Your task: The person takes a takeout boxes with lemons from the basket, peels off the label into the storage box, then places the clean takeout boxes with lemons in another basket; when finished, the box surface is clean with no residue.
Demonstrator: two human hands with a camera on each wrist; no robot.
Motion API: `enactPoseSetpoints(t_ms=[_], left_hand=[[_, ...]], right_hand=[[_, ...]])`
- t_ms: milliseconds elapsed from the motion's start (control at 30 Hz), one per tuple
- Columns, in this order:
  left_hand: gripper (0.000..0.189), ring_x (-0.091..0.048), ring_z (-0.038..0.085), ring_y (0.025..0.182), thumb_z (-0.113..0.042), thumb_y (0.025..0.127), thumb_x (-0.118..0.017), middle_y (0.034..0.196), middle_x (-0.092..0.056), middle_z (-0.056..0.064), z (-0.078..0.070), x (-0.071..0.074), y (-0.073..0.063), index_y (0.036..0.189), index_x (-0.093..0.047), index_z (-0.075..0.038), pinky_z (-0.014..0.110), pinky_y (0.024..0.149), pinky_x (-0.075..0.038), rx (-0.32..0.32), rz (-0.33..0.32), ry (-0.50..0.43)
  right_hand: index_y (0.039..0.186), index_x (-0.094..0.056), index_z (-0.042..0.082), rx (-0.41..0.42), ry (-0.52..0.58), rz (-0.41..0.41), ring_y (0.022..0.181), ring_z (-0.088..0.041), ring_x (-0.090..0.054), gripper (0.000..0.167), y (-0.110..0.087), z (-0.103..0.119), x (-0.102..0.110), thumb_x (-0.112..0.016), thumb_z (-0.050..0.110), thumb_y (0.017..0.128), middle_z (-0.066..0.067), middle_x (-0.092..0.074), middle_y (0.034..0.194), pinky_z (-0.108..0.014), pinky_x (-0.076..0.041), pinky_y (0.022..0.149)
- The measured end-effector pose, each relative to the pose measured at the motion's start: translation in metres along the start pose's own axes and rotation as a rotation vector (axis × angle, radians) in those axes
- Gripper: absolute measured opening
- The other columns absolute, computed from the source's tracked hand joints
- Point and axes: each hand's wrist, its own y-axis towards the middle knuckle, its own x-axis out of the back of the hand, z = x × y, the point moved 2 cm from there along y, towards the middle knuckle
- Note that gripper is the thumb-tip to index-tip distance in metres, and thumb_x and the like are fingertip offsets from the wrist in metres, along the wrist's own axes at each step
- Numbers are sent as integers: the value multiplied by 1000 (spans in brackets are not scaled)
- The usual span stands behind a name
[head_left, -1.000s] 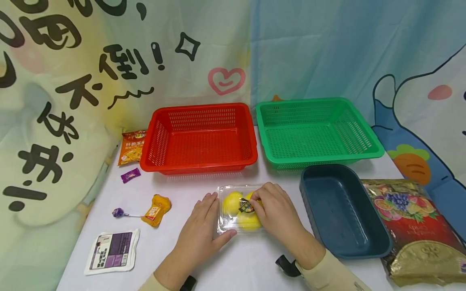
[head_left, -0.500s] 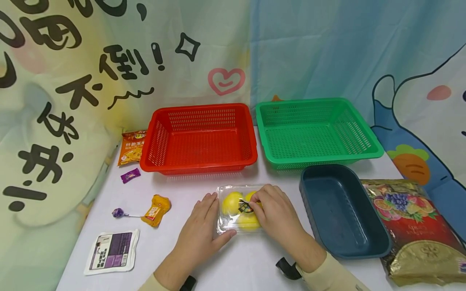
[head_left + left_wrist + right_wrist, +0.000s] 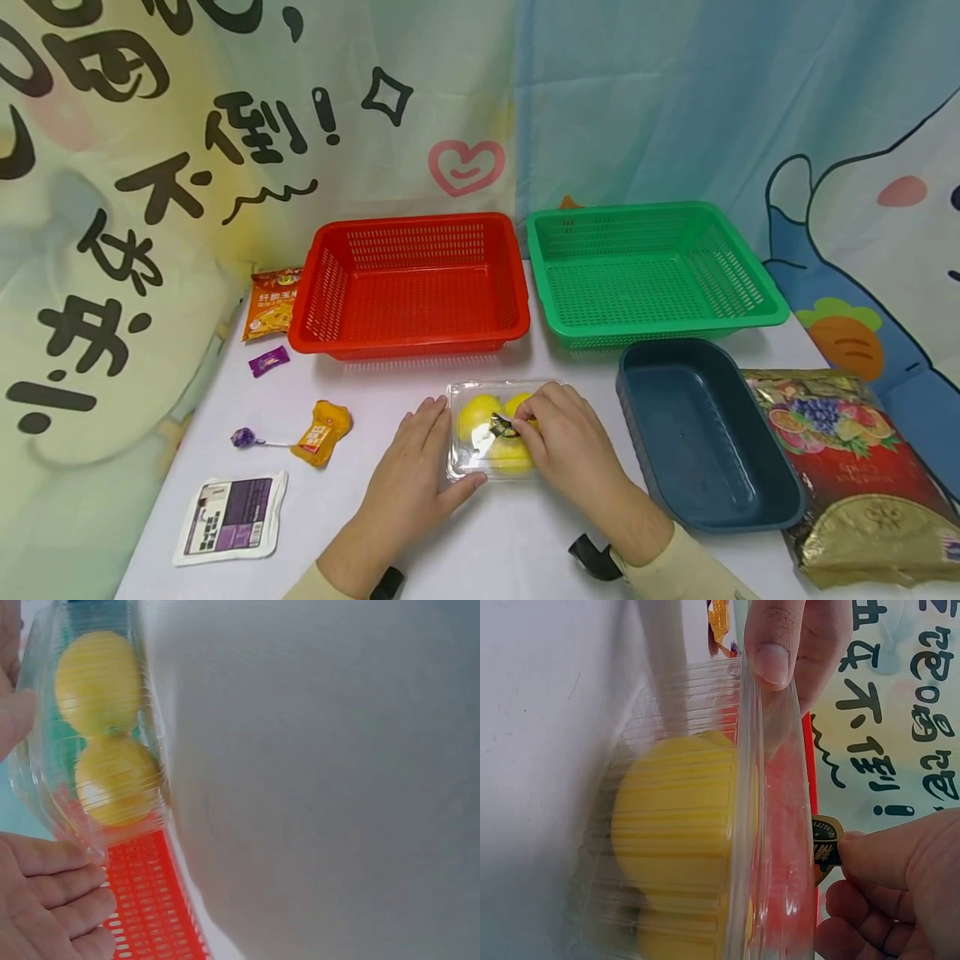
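Observation:
A clear plastic clamshell box (image 3: 467, 468) with several lemon-like yellow fruits (image 3: 480, 417) inside lies on the table in front of the person. Against its left side rests the left hand (image 3: 411, 467), fingers straight along the edge and thumb at the near corner. The right hand (image 3: 573, 433) is over the right part of the lid, thumb and forefinger pinching a black and gold sticker (image 3: 826, 844). In the right wrist view this sticker stands up from the lid at the pinched end. The right hand hides part of the box and fruit.
Behind stand a red basket (image 3: 412, 346) and a green basket (image 3: 667, 329). A dark blue tub (image 3: 708, 442) and large fruit-printed bag (image 3: 862, 467) are right. Left lie an orange snack bag (image 3: 272, 304), purple candy (image 3: 268, 362), lollipop (image 3: 243, 438), orange packet (image 3: 322, 433) and white-purple packet (image 3: 231, 518).
The sticker's shape on the lid has shifted slightly, its edge looking more folded back under the right fingers. The left hand and the box have stayed in place.

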Motion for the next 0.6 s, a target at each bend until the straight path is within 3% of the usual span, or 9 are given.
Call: enactPoseSetpoints(t_ms=[600], left_hand=[[96,-47,35,149,-59,85,-80,157,-52,19,0,0,1,149,-50,6,53,125,-38,7,11,2]], right_hand=[[87,-68,15,23,8,-17,88,-17,-52,15,-4,2,2,-83,14,89,4,-60,89,-34,-50,81]])
